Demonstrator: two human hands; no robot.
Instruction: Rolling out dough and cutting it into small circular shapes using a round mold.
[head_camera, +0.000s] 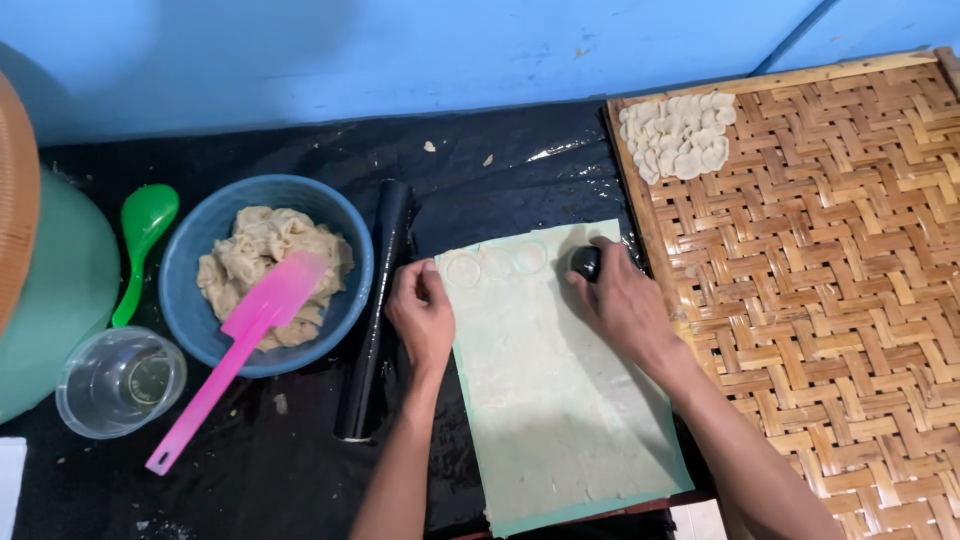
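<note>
Dough sheet (560, 390), thin and pale, bears round cuts; right hand (625, 305) grips a black cutter (586, 262) at its top edge; left hand (422, 312), fingers curled and empty, presses its left edge.

Two hands work at the dough: one left hand (422, 312) and one right hand (622, 300). One rolled dough sheet (560, 400) lies on the black counter (280, 470), with three cut circles (497, 263) along its far edge. One small dark round cutter (586, 262) sits under the right hand. One black rolling pin (375, 320) lies beside the sheet's left edge. There is one blue bowl (200, 330), one pink spatula (240, 350), one green spoon (142, 240), one clear cup (120, 382), and one woven tray (830, 300) carrying one heap of dough rounds (680, 135), too many to count.
</note>
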